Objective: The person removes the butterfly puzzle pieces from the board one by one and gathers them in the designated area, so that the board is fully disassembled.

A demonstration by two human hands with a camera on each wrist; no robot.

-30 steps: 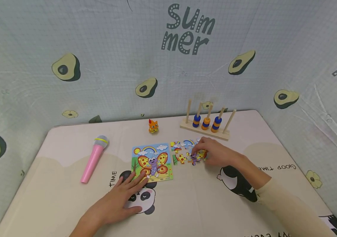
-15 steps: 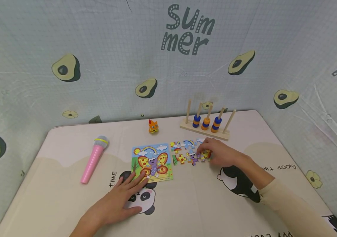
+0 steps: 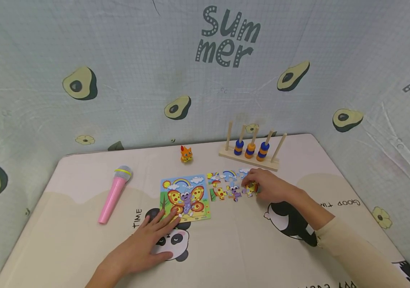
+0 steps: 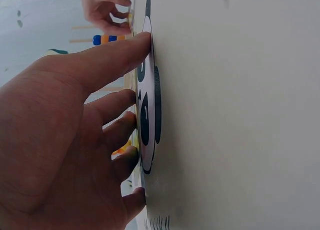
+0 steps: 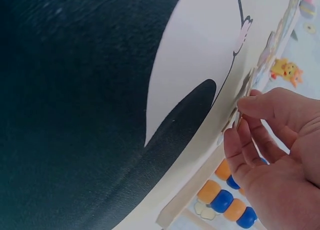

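A square butterfly puzzle board [image 3: 186, 196] lies flat in the middle of the table. My left hand [image 3: 147, 238] rests with spread fingers over its lower left corner; in the left wrist view the thumb [image 4: 117, 54] lies along the printed panda. To the right of the board, my right hand [image 3: 271, 186] pinches a puzzle piece [image 3: 251, 189] with a yellow wing on it, low over the table. Several other puzzle pieces [image 3: 221, 193] lie in two rows between the board and that hand. In the right wrist view the thumb [image 5: 260, 104] and fingertips meet at the piece's thin edge.
Behind the right hand stands a wooden peg rack [image 3: 249, 156] with blue and orange beads. A small orange fox toy [image 3: 187, 154] sits behind the board. On the left lies a pink toy microphone [image 3: 113, 196]. A fabric backdrop [image 3: 136, 72] encloses the table's back and sides.
My right hand has moved slightly right with the yellow-winged puzzle piece, which now lies apart from the purple butterfly-body piece. My left hand has stayed in place.
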